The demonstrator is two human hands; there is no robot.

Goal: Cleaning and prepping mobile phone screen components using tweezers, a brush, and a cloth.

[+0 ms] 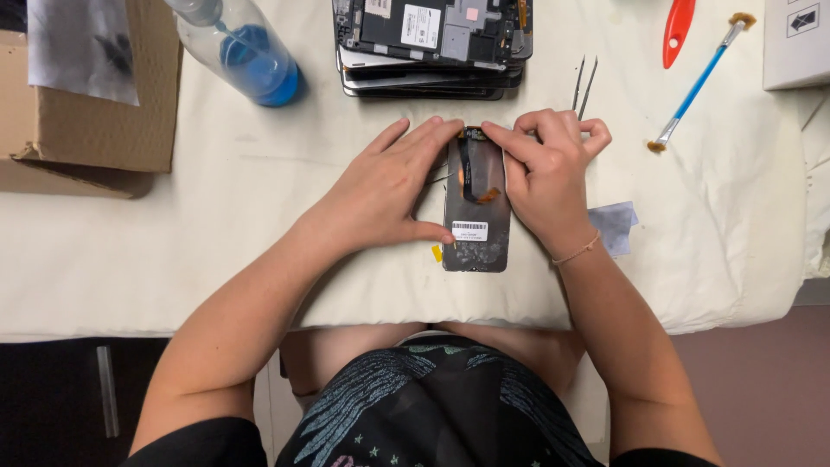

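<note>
While both sets of fingertips are meeting at the top edge of the phone screen panel (475,203), I'm pinching nothing shut: my left hand (389,186) is lying spread and flat, index and middle tips pressing the upper left corner, thumb bracing the lower left edge just by the white label (469,231); my right hand (545,177) is curled, forefinger tip pushing down at the top near the dark flex cable (467,169), other fingers folded under. So it's pressing contact on both sides, no closed grasp. Panel's lying face-down, lengthwise away from me, on the cream cloth-covered table (216,251), right in front of my body. I'm judging it thin, light and stiff but brittle, glass underneath prob., w/ the ribbon and its orange-brown tape bits (488,195) delicate and easy to tear, so I'm keeping to the edges and corners, not the middle or the cable. Both wrists are resting low, forearms angling in from each side, elbows out. Beyond my hands: tweezers (584,86) just behind the right knuckles, a stack of dark phone frames (432,43) further back, a spray bottle w/ blue liquid (246,56) back left, cardboard box (86,104) far left, blue-handled brush (699,82) and red pry tool (677,30) back right.
</note>
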